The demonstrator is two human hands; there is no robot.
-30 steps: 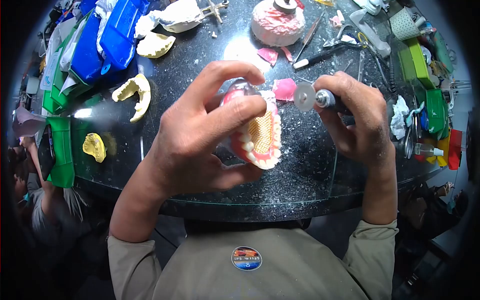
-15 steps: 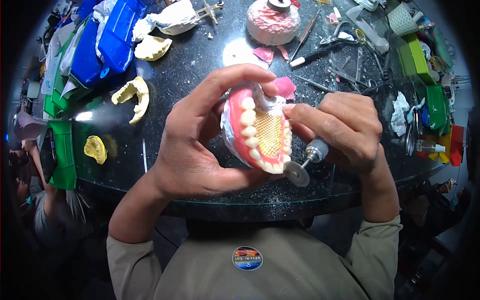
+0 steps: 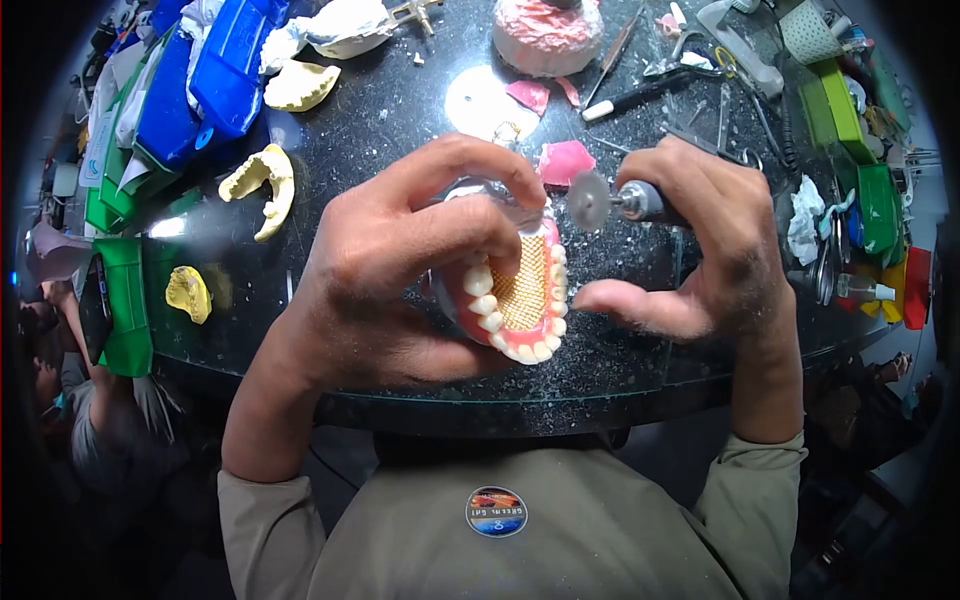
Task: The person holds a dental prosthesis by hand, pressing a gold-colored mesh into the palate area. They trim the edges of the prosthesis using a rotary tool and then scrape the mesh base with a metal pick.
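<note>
A denture (image 3: 520,295) with cream teeth, pink gum and a gold mesh faces up, slightly left of my right hand. My left hand (image 3: 400,270) grips it from the left, its index finger at the far end, another finger over the mesh and the thumb beneath. In my right hand (image 3: 700,240) is a rotary handpiece (image 3: 645,201), held by curled fingers, with the thumb stretched toward the teeth. Its round cutting disc (image 3: 590,202) stands apart from the denture, near its upper right. A pink piece (image 3: 566,162) lies on the dark table behind the disc.
Plaster pieces (image 3: 262,190) and blue bins (image 3: 235,70) stand at left. A pink-topped plaster block (image 3: 547,38) is at the back. Hand tools (image 3: 615,60) and green bins (image 3: 835,112) are at right. White dust covers the table (image 3: 380,130). Another person's arm (image 3: 100,400) shows far left.
My right hand has drawn back from the denture, swinging the disc from its near edge up to its far right. My left fingers have shifted over the denture, which now sits more upright in view.
</note>
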